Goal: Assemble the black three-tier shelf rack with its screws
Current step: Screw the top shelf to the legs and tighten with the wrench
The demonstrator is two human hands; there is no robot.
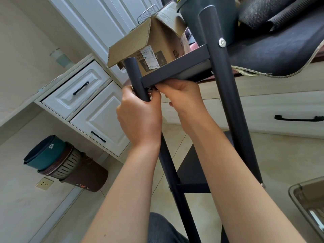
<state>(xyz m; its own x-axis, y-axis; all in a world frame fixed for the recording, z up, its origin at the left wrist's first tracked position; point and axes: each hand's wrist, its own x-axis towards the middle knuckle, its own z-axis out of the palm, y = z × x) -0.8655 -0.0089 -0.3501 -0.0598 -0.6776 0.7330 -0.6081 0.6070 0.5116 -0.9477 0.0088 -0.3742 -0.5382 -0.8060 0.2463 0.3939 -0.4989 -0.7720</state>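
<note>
The black shelf rack (233,109) lies tilted in front of me, two round posts running from bottom centre toward the top. A black shelf panel (175,68) spans between the posts near the top; a lower shelf (198,165) sits further down. My left hand (140,118) is wrapped around the left post (133,74) just below that upper shelf. My right hand (182,95) pinches a small dark part at the joint under the shelf's corner; what it is stays hidden by the fingers. A silver screw head (222,42) shows on the right post.
An open cardboard box (154,41) stands behind the rack. White drawers (82,95) are at the left, stacked bins (57,160) lie below them. A dark cushion (273,44) sits at the upper right, a cabinet with a black handle (298,118) at the right, a tray (308,206) at the lower right.
</note>
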